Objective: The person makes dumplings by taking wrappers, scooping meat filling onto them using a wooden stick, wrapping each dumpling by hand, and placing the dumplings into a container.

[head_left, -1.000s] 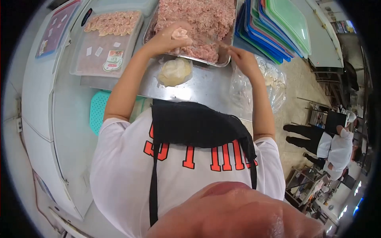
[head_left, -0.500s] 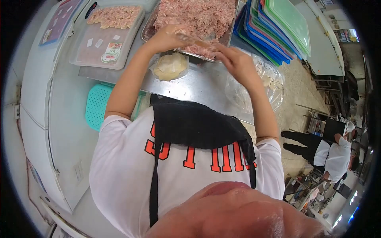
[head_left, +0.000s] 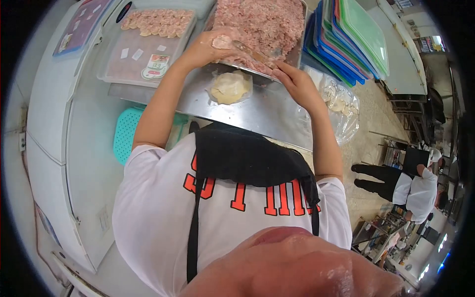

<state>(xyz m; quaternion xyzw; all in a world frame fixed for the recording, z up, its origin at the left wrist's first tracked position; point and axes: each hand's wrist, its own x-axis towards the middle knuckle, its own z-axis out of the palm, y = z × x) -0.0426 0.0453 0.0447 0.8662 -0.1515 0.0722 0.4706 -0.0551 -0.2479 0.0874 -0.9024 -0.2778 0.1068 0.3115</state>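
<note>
My left hand (head_left: 209, 49) cups a small round wrapper with pink filling (head_left: 222, 42) at the near left side of the meat tray. In my right hand (head_left: 293, 79) is a flat wooden spatula (head_left: 252, 53), its tip pointing at the wrapper. Behind both hands, a metal tray (head_left: 305, 29) holds a large heap of ground meat (head_left: 262, 22). A stack of pale round wrappers (head_left: 231, 87) lies on plastic on the steel table (head_left: 198, 101), just in front of the tray.
At the left, a clear container (head_left: 131, 59) holds rows of filled dumplings (head_left: 158, 22). Colored lids (head_left: 341, 42) are stacked at the right, behind a plastic bag of wrappers (head_left: 341, 101). A turquoise basket (head_left: 127, 133) sits below the table. Another person (head_left: 418, 195) stands far right.
The spatula has drawn back from my left hand, and the filled wrapper there now shows. The table and its contents appear shifted slightly rightward in view.
</note>
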